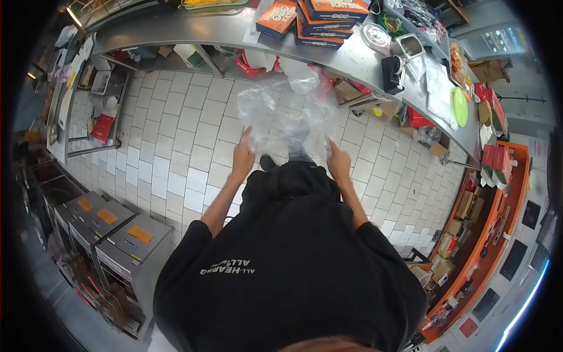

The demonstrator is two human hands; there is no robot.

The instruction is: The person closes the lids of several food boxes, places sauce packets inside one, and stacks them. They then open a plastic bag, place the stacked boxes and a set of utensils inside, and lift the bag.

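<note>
A clear plastic bag (287,111) is spread out in front of my waist, blurred in places and see-through to the tiles. My left hand (243,154) grips its left edge, the fingers closed on the film. On the opposite edge my right hand (338,159) is closed on the plastic too. The bag hangs between both hands, above the floor and just short of the steel counter. Part of my shoe (268,162) shows below it.
Orange and blue printed boxes (328,26) are stacked on the steel counter (205,33) ahead. A black container (393,74), a metal tin (410,45) and a green lid (459,107) stand toward its right. Grey appliances (132,240) are at left; orange shelving (498,217) at right.
</note>
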